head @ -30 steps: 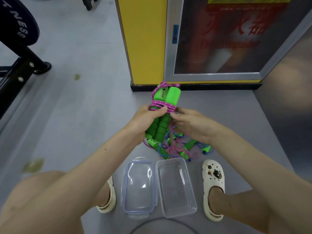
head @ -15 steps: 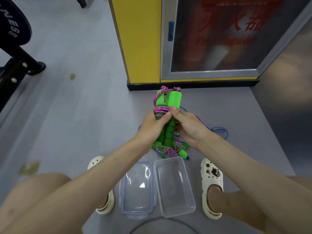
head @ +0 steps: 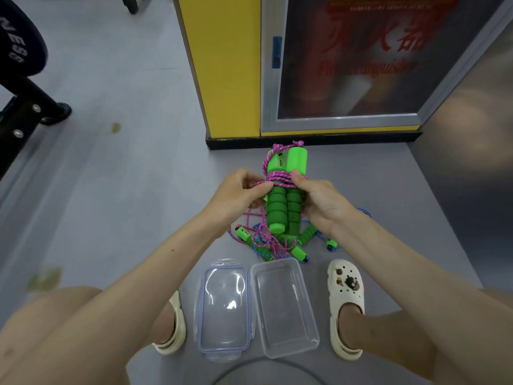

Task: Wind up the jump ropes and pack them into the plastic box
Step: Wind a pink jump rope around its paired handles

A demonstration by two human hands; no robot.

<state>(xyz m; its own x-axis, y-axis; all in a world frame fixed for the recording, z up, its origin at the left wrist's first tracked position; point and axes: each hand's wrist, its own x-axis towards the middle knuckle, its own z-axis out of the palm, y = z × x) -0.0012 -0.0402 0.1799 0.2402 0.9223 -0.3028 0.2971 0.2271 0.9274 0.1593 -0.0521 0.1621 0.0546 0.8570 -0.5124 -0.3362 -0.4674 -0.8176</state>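
Note:
I hold up a jump rope with two green foam handles point(head: 283, 207) side by side, pink cord point(head: 279, 181) wound around their upper part. My right hand point(head: 319, 202) grips the handles from the right, thumb on the cord. My left hand point(head: 238, 194) pinches the pink cord at the left of the handles. Below them on the floor lies a tangle of more jump ropes point(head: 273, 243), green handles with pink and blue cords. The clear plastic box point(head: 286, 307) stands open and empty on the floor between my feet, its lid point(head: 223, 307) beside it on the left.
A yellow cabinet point(head: 222, 65) with a glass door stands just behind the ropes. Black gym equipment point(head: 19, 87) is at the far left. My white clogs point(head: 345, 304) flank the box and lid. Grey floor stretches to the left.
The view and the rope bundle shifted slightly. My left hand moved out to the left of the handles, pulling the pink cord; my right hand keeps its grip.

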